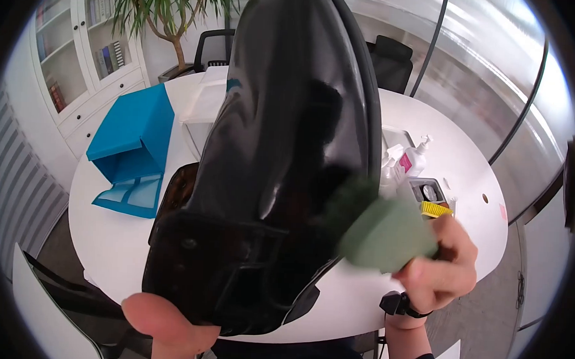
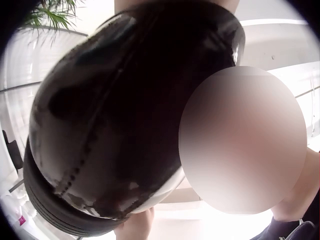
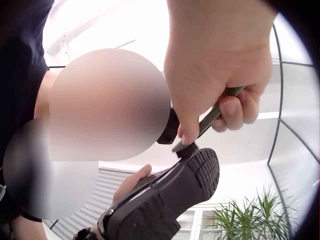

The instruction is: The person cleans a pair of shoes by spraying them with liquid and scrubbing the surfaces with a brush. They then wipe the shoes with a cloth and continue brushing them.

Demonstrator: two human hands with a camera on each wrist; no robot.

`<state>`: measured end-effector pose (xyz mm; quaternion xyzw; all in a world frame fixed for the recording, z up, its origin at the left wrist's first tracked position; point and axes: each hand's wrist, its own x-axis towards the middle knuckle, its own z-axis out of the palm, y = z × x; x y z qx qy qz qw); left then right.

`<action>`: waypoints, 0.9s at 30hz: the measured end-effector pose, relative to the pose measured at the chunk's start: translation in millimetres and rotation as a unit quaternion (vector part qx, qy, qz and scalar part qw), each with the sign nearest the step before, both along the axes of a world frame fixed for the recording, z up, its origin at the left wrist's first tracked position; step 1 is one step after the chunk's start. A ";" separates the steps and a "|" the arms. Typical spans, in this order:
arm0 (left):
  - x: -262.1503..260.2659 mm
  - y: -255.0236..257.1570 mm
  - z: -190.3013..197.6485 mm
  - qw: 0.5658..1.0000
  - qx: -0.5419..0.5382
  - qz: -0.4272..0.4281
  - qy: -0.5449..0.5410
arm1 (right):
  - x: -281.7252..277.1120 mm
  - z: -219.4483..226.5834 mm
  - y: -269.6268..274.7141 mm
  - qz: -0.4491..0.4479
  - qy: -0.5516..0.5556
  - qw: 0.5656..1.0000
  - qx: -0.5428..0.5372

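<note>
Black shoe (image 1: 288, 148) between hands — left hand (image 1: 165, 321) gripping it, right hand (image 1: 446, 264) pinching green brush (image 1: 387, 238); tread (image 3: 205, 172) — right-wrist view only.

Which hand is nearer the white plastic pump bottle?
Right. In the head view, the right hand is below the bottle; the left hand is farther, lower left, against the glossy black shoe.

From far away I count 1 left hand (image 1: 168, 324), 1 right hand (image 1: 446, 267), 1 black shoe (image 1: 283, 135), 1 green brush (image 1: 387, 237), 1 blue box (image 1: 127, 133) by the table's (image 1: 107, 255) left edge, 1 pump bottle (image 1: 415, 161) and 1 plant (image 1: 176, 30).
</note>
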<state>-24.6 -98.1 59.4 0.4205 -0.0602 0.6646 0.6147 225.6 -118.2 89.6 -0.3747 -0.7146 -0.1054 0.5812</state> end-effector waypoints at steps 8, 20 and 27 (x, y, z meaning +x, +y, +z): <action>-28.1 -17.0 -23.6 0.999 -0.025 -0.048 0.004 | -6.7 0.4 4.8 -0.047 -0.018 0.994 0.101; -28.7 0.5 -25.2 0.989 -0.102 -0.017 0.107 | -4.1 1.5 -3.1 -0.006 -0.014 1.000 0.024; -30.2 -17.1 -42.0 0.975 -0.136 0.003 0.176 | -3.8 4.6 2.3 0.070 -0.038 0.996 0.038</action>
